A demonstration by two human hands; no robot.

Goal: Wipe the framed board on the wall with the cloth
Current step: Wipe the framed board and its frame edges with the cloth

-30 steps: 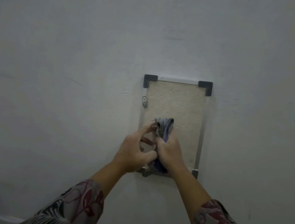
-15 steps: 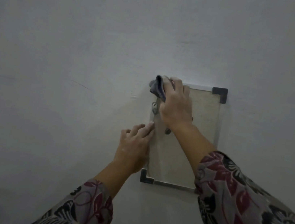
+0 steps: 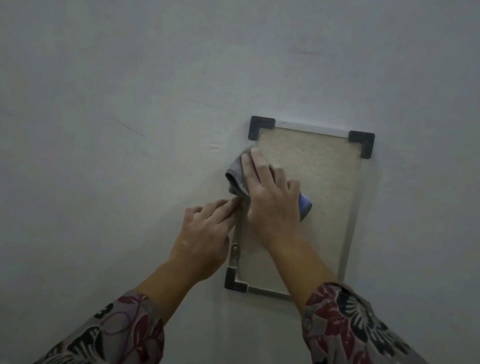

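**Cloth on the left edge of the board**

The wall (image 3: 124, 73) in front of me is bare and pale. On it hangs the framed board (image 3: 320, 174), long axis upright, dark corner caps, its face toward me. It looks light and stiff, so I judge it could swing if pushed. My right hand (image 3: 270, 198) lies flat with fingers spread, pressing the cloth (image 3: 234, 178) on the board's upper left edge. My left hand (image 3: 206, 235) has loosely curled fingers, their tips steadying the left rail. The cloth is soft, bunched, best held under my palm.
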